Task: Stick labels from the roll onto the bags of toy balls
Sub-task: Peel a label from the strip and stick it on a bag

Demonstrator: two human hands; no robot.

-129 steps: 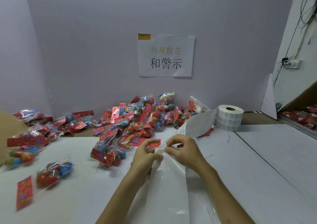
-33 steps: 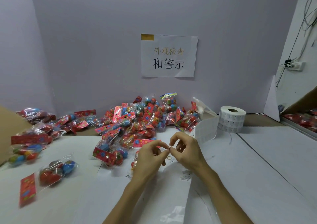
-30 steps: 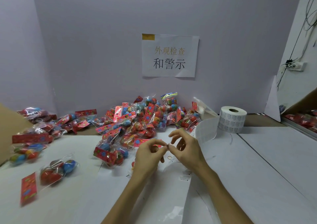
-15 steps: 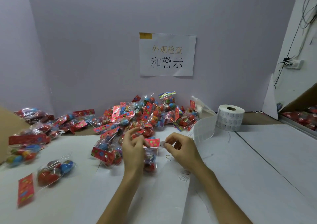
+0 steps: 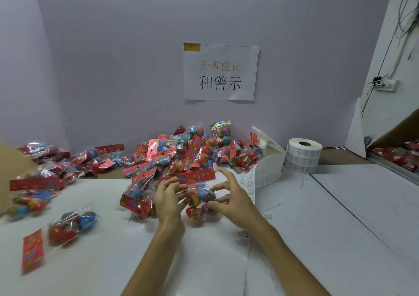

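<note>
Head view. A clear plastic bag of toy balls (image 5: 199, 201) with a red flowered header card (image 5: 197, 176) lies centre on the white paper-covered table (image 5: 340, 216), just in front of the large pile of like bags (image 5: 192, 152) heaped against the lilac back wall. Left hand (image 5: 169, 202): fingers straight and spread, tips resting on the bag's left side below the card; grip wide, nothing enclosed. Right hand (image 5: 233, 201): fingers fanned and loosely bent, thumb and forefinger tips touching the bag's right side, upper fingers lifted clear; also wide, closed round nothing. Cannot tell whether a label sits under the fingertips. The white label roll (image 5: 303, 157) stands on its flat end at right rear, well apart from both hands. Its white backing strip (image 5: 267, 171) curls off leftwards and runs down the table past the right hand. Small printed labels (image 5: 242, 242) lie on the sheet near the right forearm. Left side: a separate bag of red and blue balls (image 5: 70, 224), with more bags (image 5: 31, 196) behind it. A white paper sign (image 5: 221, 71) with Chinese characters hangs on the wall above the pile.
</note>
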